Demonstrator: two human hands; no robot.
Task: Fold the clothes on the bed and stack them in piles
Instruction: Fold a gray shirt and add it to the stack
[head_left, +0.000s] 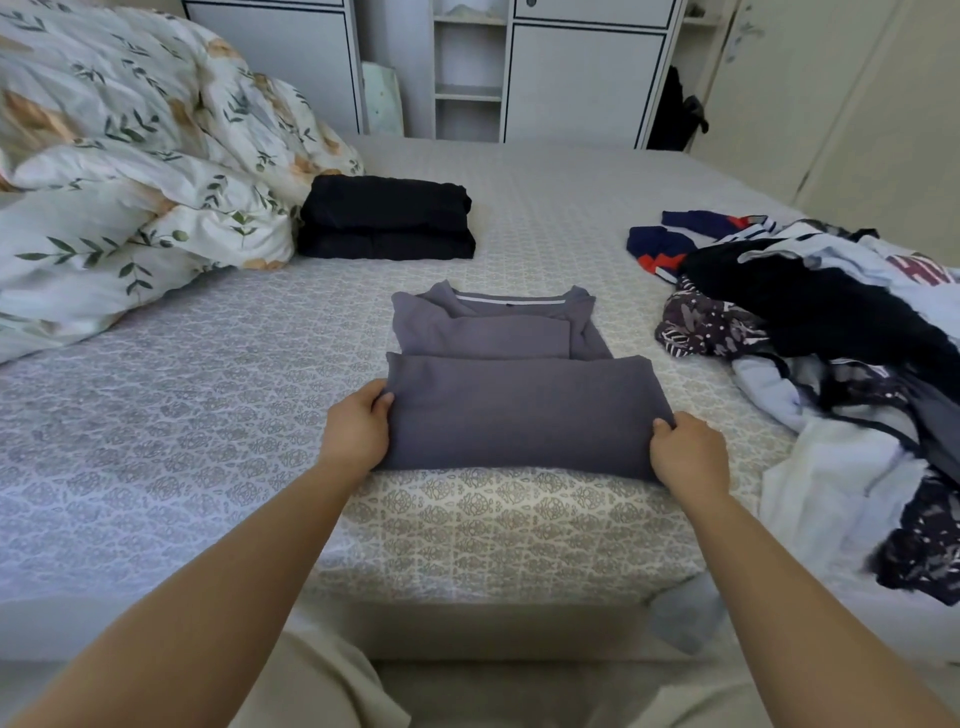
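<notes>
A: Where is the grey shirt (519, 384) lying?

B: It lies on the bed (208, 415), near the front edge, about in the middle. Its lower part is folded up over the rest, and the collar points to the far edge.

A: And the hands?

B: The left hand (356, 434) pinches the left end of the fold, thumb on top. The right hand (688, 452) pinches the right end in the same way.

A: What else is on the bed?

B: A black stack (387, 218) of folded clothes lies further back, just beside the duvet (130, 171) at the left edge. An unfolded heap (831, 338) covers the right edge.
</notes>
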